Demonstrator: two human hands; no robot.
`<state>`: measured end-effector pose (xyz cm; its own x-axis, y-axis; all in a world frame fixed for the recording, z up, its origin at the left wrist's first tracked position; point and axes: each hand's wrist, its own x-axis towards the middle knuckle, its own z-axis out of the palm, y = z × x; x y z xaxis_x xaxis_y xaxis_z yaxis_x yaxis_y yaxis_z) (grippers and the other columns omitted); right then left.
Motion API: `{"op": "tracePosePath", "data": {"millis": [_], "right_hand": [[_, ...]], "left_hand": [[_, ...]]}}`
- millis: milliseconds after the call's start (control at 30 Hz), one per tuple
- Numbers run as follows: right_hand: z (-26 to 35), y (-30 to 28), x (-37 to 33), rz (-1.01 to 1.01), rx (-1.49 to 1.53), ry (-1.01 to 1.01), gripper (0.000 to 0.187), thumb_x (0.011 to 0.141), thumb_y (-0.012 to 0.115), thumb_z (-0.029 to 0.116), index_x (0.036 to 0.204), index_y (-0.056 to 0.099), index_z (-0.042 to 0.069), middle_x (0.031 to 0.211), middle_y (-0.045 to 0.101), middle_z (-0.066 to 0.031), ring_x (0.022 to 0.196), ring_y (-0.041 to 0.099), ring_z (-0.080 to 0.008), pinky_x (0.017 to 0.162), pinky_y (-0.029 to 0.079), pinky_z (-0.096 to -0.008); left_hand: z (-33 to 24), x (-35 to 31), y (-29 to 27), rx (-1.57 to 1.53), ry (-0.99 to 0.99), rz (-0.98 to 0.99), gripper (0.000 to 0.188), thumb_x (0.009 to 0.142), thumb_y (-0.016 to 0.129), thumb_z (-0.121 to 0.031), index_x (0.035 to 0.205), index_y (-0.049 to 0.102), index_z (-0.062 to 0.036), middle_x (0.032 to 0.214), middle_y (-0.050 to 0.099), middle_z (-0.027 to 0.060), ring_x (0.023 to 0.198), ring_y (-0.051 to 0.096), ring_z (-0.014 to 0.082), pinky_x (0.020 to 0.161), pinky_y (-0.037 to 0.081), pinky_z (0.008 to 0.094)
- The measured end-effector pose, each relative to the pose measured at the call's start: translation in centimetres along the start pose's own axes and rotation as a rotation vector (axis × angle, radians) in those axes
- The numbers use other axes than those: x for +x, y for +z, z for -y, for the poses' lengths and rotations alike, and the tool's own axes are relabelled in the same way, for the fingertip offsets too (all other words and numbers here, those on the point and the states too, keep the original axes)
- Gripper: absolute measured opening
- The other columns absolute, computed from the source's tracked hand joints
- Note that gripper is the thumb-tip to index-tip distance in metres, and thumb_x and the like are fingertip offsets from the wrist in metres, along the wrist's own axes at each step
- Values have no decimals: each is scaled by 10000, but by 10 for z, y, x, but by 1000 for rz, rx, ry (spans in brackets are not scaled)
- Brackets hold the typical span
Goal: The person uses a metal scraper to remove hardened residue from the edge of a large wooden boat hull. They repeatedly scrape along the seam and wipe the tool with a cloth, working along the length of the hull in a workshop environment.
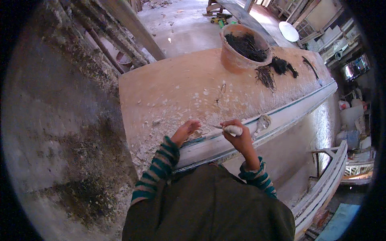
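My right hand (240,138) is closed round a small bladed tool (233,130) with a thick whitish handle. Its thin metal tip points left, toward my other hand. My left hand (187,130) is held over the near edge of the table (161,84), fingers stretched out and holding nothing that I can see. White crumbs and flakes lie scattered on the tabletop around both hands. Just right of my right hand, a small rounded whitish thing (263,121) rests on the near edge; its kind is unclear.
Farther back on the table, a clay-coloured bucket (233,56) holds dark fibres. Dark clumps (281,66) and a dark strip (311,69) lie beside it. Wooden posts (132,28) stand at the back left. A low bench-like frame (327,180) is at the right.
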<state>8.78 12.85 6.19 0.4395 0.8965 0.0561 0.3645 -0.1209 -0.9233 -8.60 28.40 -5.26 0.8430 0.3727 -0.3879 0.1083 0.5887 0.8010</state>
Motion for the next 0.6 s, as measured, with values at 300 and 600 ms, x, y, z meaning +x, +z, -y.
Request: {"op": "tracePosePath", "data": {"millis": [300, 600], "right_hand": [[-17, -1, -52, 364, 54, 200, 543, 693, 701, 50, 1196, 499, 87, 1163, 503, -96, 1048, 523, -269, 884, 408, -328], [-47, 2, -89, 395, -4, 579, 531, 761, 653, 122, 1218, 385, 87, 1006, 574, -107, 879, 565, -228, 756, 443, -327]], "left_hand": [[17, 71, 18, -52, -270, 228, 730, 877, 177, -601, 1266, 400, -25, 1199, 513, 74, 1088, 483, 169, 955, 343, 305], [16, 69, 16, -150, -424, 257, 799, 853, 108, -628, 1248, 414, -5, 1125, 564, 82, 980, 550, 152, 848, 435, 258]]}}
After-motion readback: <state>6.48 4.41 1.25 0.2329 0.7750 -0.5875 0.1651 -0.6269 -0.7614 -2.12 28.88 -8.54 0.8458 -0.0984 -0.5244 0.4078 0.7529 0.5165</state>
